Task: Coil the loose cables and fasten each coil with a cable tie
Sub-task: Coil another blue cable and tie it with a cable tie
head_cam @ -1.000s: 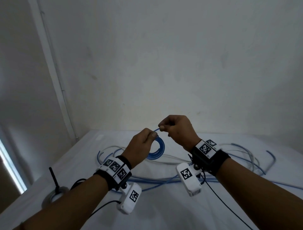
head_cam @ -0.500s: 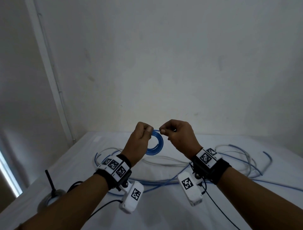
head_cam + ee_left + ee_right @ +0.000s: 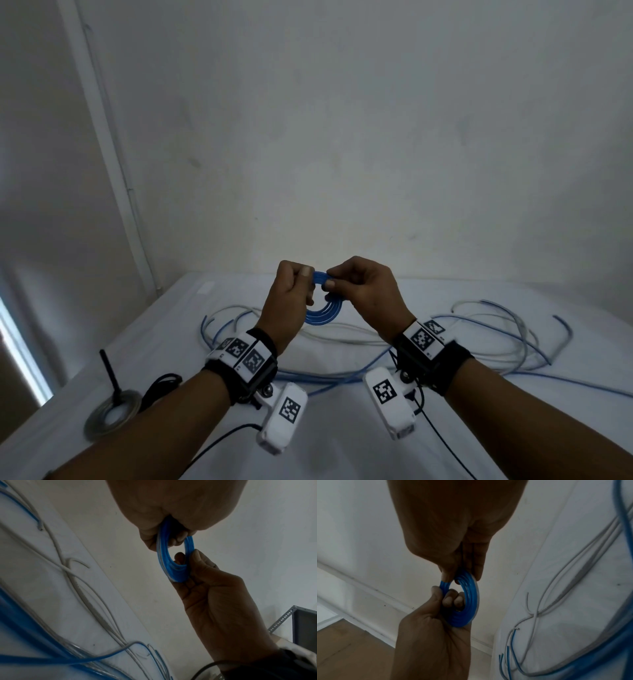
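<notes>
A small blue cable coil [image 3: 322, 310] of several turns hangs in the air above the white table [image 3: 342, 438]. My left hand [image 3: 306, 278] grips its upper left part, fingers curled through the ring. Close beside it, my right hand [image 3: 331, 278] pinches the top of the coil between thumb and fingers. In the left wrist view the blue coil [image 3: 164, 561] stands edge-on between my left hand [image 3: 173, 539] and my right hand [image 3: 188, 559]. The right wrist view shows the blue coil [image 3: 469, 601] held the same way. No cable tie is visible on it.
Loose blue and grey cables [image 3: 479, 342] sprawl across the table behind and under my wrists. A grey coil [image 3: 113, 413] with a black strip standing up from it lies at the near left edge. A wall rises right behind the table. A metal shelf [image 3: 302, 623] stands to the right.
Both hands rose a little and closed together. The loose end that the right hand pinched above the coil now lies along the ring, and both hands hold its top.
</notes>
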